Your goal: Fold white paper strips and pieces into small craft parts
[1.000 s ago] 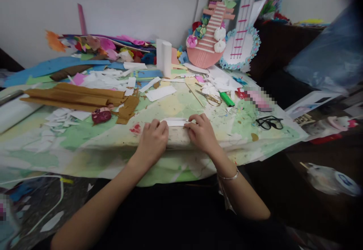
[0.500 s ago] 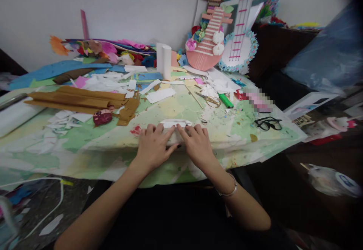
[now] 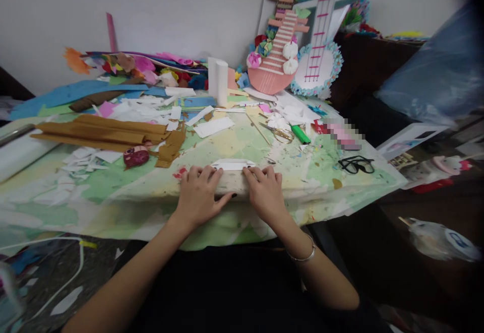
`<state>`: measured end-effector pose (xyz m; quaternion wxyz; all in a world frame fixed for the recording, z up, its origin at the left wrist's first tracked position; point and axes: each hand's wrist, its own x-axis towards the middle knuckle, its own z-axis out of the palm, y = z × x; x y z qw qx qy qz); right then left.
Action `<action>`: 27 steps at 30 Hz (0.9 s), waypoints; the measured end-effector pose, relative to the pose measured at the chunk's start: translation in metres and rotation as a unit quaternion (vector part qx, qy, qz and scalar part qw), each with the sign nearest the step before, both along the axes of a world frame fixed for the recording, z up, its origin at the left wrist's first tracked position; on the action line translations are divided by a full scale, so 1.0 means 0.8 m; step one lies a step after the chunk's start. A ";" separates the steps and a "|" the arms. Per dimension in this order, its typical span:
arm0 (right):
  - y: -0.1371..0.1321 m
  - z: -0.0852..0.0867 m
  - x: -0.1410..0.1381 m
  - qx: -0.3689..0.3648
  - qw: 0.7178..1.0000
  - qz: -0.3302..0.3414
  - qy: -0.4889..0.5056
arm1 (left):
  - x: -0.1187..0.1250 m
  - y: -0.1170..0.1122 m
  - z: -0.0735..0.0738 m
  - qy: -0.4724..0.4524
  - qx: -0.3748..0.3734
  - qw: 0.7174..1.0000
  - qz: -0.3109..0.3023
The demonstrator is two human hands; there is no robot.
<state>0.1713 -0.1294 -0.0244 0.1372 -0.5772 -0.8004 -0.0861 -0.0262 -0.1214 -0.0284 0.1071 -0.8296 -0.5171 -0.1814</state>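
A small folded white paper piece [image 3: 233, 164] lies on the paint-stained table cover [image 3: 113, 192] near the front edge. My left hand [image 3: 198, 196] rests flat just left of it, fingers stretched out and pressing on the cover, thumb pointing right. My right hand [image 3: 265, 194] lies flat just right of it, fingers also out, a thin bracelet on the wrist. The fingertips of both hands touch or nearly touch the paper's near edge. Neither hand grips anything.
Brown folded paper strips [image 3: 102, 131] and white scraps [image 3: 81, 159] lie at left. Scissors [image 3: 280, 133], a green marker [image 3: 301, 134] and black glasses [image 3: 357, 164] sit at right. A white roll [image 3: 218, 80], coloured paper pile [image 3: 136, 66] and pink paper guitar [image 3: 278, 56] stand at the back.
A second ago both hands were curled over the paper's ends. They flattened and met at the middle, and now have slid slightly apart along its near edge.
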 end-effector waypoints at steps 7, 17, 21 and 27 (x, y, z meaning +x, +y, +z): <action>0.005 0.005 0.004 0.020 1.000 0.014 0.007 | -0.006 0.015 0.008 -0.022 0.010 0.998 -0.051; 0.052 0.022 0.041 -0.031 0.977 0.207 0.039 | -0.036 0.070 0.015 -0.049 -0.010 0.979 -0.199; 0.065 0.029 0.053 -0.038 0.963 0.259 0.057 | -0.047 0.086 0.011 -0.040 -0.040 0.964 -0.261; 0.083 0.039 0.051 -0.047 0.961 0.264 0.066 | -0.045 0.097 0.020 -0.019 -0.028 0.966 -0.256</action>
